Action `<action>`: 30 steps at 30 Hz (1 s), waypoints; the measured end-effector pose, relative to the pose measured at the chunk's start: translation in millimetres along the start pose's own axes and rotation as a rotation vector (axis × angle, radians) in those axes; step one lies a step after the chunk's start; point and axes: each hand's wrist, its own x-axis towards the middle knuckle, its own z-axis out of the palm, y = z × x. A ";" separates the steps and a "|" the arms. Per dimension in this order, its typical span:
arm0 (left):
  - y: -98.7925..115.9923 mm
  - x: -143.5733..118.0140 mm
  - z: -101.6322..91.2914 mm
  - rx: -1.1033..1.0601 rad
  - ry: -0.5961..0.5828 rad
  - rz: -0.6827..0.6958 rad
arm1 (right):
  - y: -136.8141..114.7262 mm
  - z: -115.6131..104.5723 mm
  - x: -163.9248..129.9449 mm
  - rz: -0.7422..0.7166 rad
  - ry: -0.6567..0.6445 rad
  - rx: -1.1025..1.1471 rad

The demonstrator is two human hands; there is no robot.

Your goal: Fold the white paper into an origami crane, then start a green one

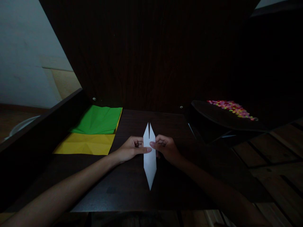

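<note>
A piece of folded white paper (150, 164) is held upright before me, above the dark tabletop. Its lower end comes to one point, and its upper end splits into two narrow points with a slit between them. My left hand (132, 148) grips it from the left, thumb flat across the front and fingers curled behind. From the right, my right hand (167, 148) pinches it the same way, its thumb tip just above the left thumb. The fingertips behind the paper are partly hidden.
Green paper (101, 119) lies over yellow paper (85, 144) at the table's left. A dark raised edge (42, 116) borders that side, and a dark panel (151, 56) rises at the back. Colourful small pieces (233, 108) lie on a dark surface at right.
</note>
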 end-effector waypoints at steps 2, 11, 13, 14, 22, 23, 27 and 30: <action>-0.3 -0.2 1.0 -0.016 -0.014 -0.013 | 0.1 0.1 -0.9 0.007 0.001 -0.011; 5.4 -4.7 5.1 -0.032 -0.243 -0.146 | 8.9 -3.9 -0.4 0.098 -0.150 -0.085; 4.8 -4.6 6.0 -0.028 -0.243 -0.150 | 7.7 -4.2 -1.3 0.080 -0.130 -0.119; 4.2 -4.2 6.8 -0.027 -0.232 -0.146 | 7.0 -4.1 -1.7 0.071 -0.109 -0.129; -2.8 -1.9 11.3 -0.024 -0.211 -0.105 | 7.0 0.3 -2.2 0.070 0.007 -0.155; -3.0 -2.3 10.7 -0.011 -0.236 -0.109 | 6.9 0.2 -1.9 0.059 0.015 -0.152; -2.9 -3.9 8.0 0.039 -0.291 -0.113 | 3.9 -2.1 -0.8 0.003 0.050 -0.135; -2.0 -4.1 7.8 0.052 -0.304 -0.118 | 0.9 -3.6 -0.5 -0.029 0.065 -0.159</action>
